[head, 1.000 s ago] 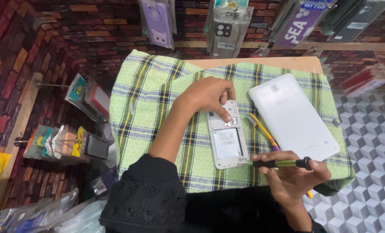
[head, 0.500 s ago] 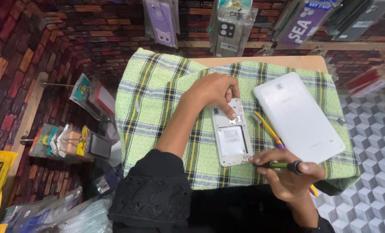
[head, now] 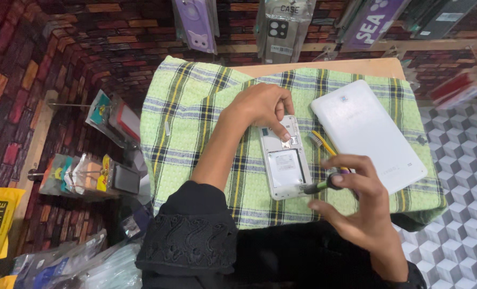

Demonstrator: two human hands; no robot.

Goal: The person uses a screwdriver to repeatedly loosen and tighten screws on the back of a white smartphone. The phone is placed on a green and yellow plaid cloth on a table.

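brick-pattern wall, green plaid cloth [head: 195, 123] over small table [head: 324, 68]. opened phone [head: 284, 159] lies mid-cloth, back off. left hand [head: 262, 104] presses its top, fingers together. right hand [head: 359, 200] pinches screwdriver [head: 320, 185] at the lower edge; best keep the phone pinned flat, tip steady. white tablet [head: 367, 134] beside.

A green plaid cloth [head: 195, 123] covers most of a wooden table [head: 324, 68]. On it, to the right, lies a white tablet [head: 369, 134], back up, with a yellow toothbrush [head: 321, 143] just beside its left edge. Packaged phone cases [head: 276, 24] hang above against a brick-pattern wall [head: 62, 48]. More packets [head: 81, 174] hang on the left. The floor [head: 463, 235] has a cube pattern.
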